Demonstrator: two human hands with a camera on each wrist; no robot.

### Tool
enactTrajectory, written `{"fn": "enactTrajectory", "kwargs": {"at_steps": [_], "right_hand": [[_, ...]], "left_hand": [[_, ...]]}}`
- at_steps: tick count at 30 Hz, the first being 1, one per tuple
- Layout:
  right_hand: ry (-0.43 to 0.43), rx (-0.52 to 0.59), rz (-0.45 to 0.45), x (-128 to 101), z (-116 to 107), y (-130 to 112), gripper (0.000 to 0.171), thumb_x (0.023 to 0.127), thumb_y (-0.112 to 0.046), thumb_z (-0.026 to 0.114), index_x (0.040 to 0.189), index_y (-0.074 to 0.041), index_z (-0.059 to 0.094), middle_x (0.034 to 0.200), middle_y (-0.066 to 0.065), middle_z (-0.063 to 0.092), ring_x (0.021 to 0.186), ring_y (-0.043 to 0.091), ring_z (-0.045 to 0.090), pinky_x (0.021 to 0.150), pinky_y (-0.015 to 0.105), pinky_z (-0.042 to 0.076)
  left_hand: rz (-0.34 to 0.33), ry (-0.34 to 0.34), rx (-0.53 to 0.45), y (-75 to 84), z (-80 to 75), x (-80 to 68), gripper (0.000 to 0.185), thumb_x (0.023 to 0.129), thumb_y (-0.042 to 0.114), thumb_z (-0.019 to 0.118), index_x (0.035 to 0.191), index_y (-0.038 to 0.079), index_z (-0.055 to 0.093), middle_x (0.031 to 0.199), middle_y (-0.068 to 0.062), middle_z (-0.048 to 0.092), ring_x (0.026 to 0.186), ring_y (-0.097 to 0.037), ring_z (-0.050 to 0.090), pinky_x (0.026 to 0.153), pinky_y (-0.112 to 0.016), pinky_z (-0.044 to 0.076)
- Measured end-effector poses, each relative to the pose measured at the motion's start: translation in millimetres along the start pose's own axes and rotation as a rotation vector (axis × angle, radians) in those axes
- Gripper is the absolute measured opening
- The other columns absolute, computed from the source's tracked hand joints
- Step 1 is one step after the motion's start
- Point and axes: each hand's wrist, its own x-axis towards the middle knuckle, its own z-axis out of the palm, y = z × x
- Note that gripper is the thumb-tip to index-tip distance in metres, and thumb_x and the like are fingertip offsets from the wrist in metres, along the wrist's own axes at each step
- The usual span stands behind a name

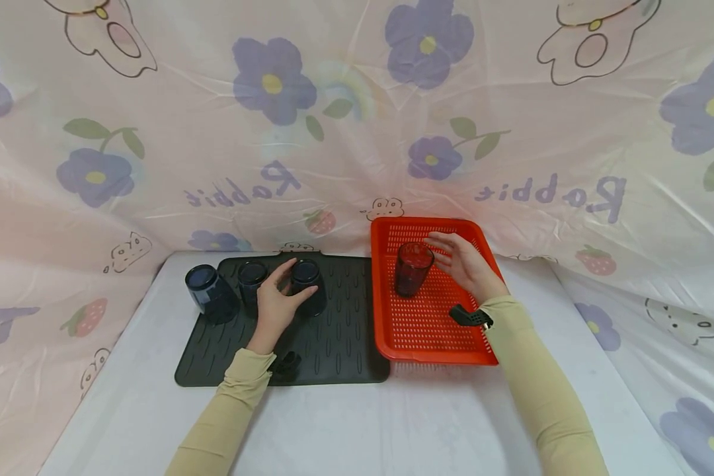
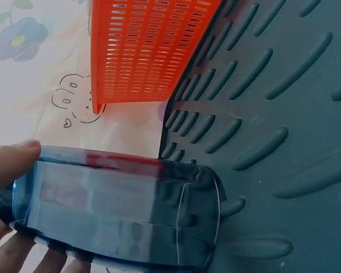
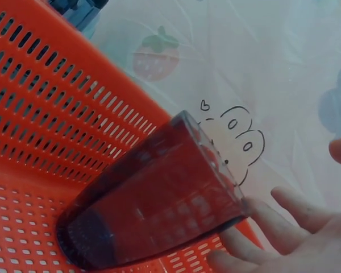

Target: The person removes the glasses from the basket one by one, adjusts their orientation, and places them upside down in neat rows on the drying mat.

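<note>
Left hand (image 1: 276, 305) wraps the rightmost of three dark cups (image 1: 307, 285) on the black mat (image 1: 339, 330), at 9 o'clock of the red tray (image 1: 434, 344). Right hand (image 1: 467, 264) is open, fingers just off the cup in the tray (image 1: 412, 268); a brush could tip it. White table (image 1: 393, 423), floral plastic sheet (image 1: 357, 132) behind.

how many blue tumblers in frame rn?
4. Three on the black mat: leftmost tumbler, middle tumbler, and gripped tumbler in the left hand. Tray tumbler stands in the red tray, by the right hand.
</note>
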Motion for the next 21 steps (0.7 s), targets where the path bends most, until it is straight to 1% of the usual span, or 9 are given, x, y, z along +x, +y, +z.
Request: {"fn": "enactTrajectory", "kwargs": {"at_steps": [4,6,9,11,14,17,18,21], "right_hand": [[0.001,-0.006,-0.006,3,1,4,0.044,0.105,-0.03,0.037,0.142,-0.006,0.039,0.153,0.017,0.026,0.135,0.038,0.024,0.112,0.045,0.018],[0.0,-0.018,-0.005,4,2,5,0.045,0.104,-0.031,0.038,0.142,-0.007,0.039,0.152,0.016,0.027,0.132,0.036,0.027,0.111,0.045,0.019],[-0.001,-0.03,-0.008,5,3,7,0.052,0.104,-0.031,0.039,0.147,-0.003,0.032,0.152,0.016,0.028,0.132,0.035,0.029,0.112,0.046,0.018],[-0.007,-0.039,-0.013,6,3,9,0.055,0.104,-0.031,0.04,0.148,-0.002,0.028,0.152,0.015,0.027,0.133,0.036,0.028,0.113,0.048,0.016],[-0.012,-0.052,-0.015,6,3,10,0.056,0.104,-0.032,0.041,0.149,-0.002,0.028,0.15,0.013,0.029,0.133,0.035,0.027,0.112,0.048,0.016],[-0.023,-0.069,-0.017,7,3,12,0.055,0.103,-0.032,0.041,0.149,-0.003,0.029,0.148,0.01,0.031,0.135,0.034,0.025,0.111,0.047,0.018],[-0.026,-0.077,-0.019,7,3,12,0.055,0.103,-0.031,0.042,0.148,-0.003,0.029,0.148,0.009,0.031,0.135,0.033,0.024,0.11,0.047,0.018],[-0.043,-0.104,-0.026,7,4,14,0.055,0.103,-0.029,0.041,0.149,-0.003,0.027,0.15,0.009,0.028,0.138,0.031,0.02,0.11,0.048,0.016]], "left_hand": [[-0.016,-0.046,0.006,0.3,-2.3,0.8,0.071,0.072,0.013,0.085,0.136,0.013,0.054,0.137,-0.008,0.051,0.124,-0.026,0.049,0.1,-0.044,0.044],[-0.029,-0.066,0.004,1.1,-3.8,0.8,0.072,0.073,0.014,0.085,0.137,0.012,0.053,0.139,-0.009,0.049,0.126,-0.027,0.047,0.101,-0.044,0.043],[-0.048,-0.09,-0.012,5.5,-6.4,-0.2,0.072,0.074,0.014,0.084,0.139,0.012,0.051,0.141,-0.01,0.046,0.128,-0.028,0.045,0.102,-0.046,0.041],[-0.051,-0.102,-0.028,14.3,-8.6,-1.6,0.07,0.077,0.011,0.082,0.139,0.01,0.05,0.142,-0.013,0.045,0.129,-0.031,0.044,0.103,-0.049,0.039],[-0.051,-0.115,-0.041,30.6,-12.0,-4.4,0.063,0.081,0.009,0.078,0.138,0.006,0.05,0.141,-0.017,0.046,0.128,-0.035,0.044,0.102,-0.053,0.039],[-0.043,-0.125,-0.019,42.8,-14.6,-6.3,0.056,0.086,0.007,0.072,0.137,0.0,0.05,0.139,-0.022,0.047,0.126,-0.038,0.045,0.1,-0.054,0.04],[-0.04,-0.128,-0.014,43.7,-15.0,-6.2,0.055,0.087,0.007,0.071,0.137,-0.001,0.05,0.138,-0.023,0.047,0.126,-0.039,0.045,0.1,-0.054,0.04],[-0.041,-0.126,-0.017,32.9,-14.6,-3.6,0.052,0.089,0.01,0.07,0.137,0.001,0.051,0.137,-0.02,0.049,0.125,-0.037,0.046,0.1,-0.053,0.04]]}}
